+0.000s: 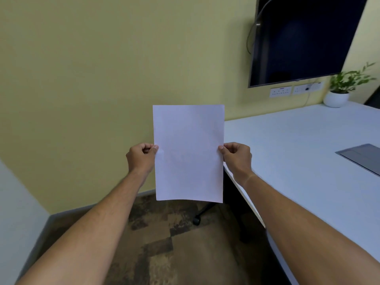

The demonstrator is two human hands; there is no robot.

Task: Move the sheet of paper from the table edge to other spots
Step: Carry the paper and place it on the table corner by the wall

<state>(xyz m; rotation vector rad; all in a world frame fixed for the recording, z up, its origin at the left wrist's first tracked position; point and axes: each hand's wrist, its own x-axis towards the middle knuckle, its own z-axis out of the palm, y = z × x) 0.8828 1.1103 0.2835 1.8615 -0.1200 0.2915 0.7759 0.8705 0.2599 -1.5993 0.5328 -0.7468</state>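
A blank white sheet of paper (188, 153) hangs upright in the air in front of me, off the left of the white table (298, 151) and above the floor. My left hand (140, 158) pinches its left edge about halfway up. My right hand (236, 157) pinches its right edge at the same height, right beside the table's left edge. The sheet's bottom edge curves slightly.
A dark wall screen (304, 38) hangs above the table's far side, with wall sockets (280, 91) beneath it. A potted plant (339, 93) stands at the table's far end. A grey panel (364, 158) is set in the tabletop at right. A chair caster (196, 220) shows on the patterned carpet.
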